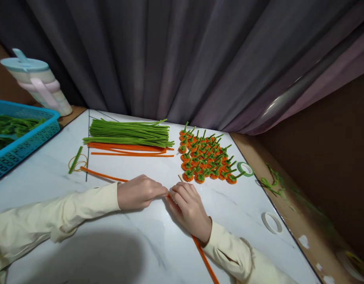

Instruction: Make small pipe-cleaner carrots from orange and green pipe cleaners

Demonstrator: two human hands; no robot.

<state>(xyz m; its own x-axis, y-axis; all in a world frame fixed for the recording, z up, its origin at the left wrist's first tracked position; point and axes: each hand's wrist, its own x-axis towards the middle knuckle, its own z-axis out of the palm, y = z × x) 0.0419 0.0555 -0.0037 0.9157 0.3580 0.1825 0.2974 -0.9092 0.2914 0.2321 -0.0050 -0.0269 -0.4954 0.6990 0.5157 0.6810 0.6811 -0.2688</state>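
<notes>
My left hand (142,192) is closed, its thumb and fingertips pinching an orange pipe cleaner (103,174). One orange end lies out to the left, and another orange length (206,261) runs under my right wrist toward the near edge. Just to the right, my right hand (187,207) has its fingers curled around the orange piece close to the left fingertips. A thin pale stick (180,178) pokes out above the right fingers. Whether both orange lengths are one piece is hidden by the hands.
Beyond the hands lie a green pipe cleaner bundle (128,132), orange pipe cleaners (131,154) and rows of orange pieces with green stems (204,157). Tape rolls (272,223) sit at right. A rubber band (70,162), blue basket (30,144) and lidded cup (42,88) stand left.
</notes>
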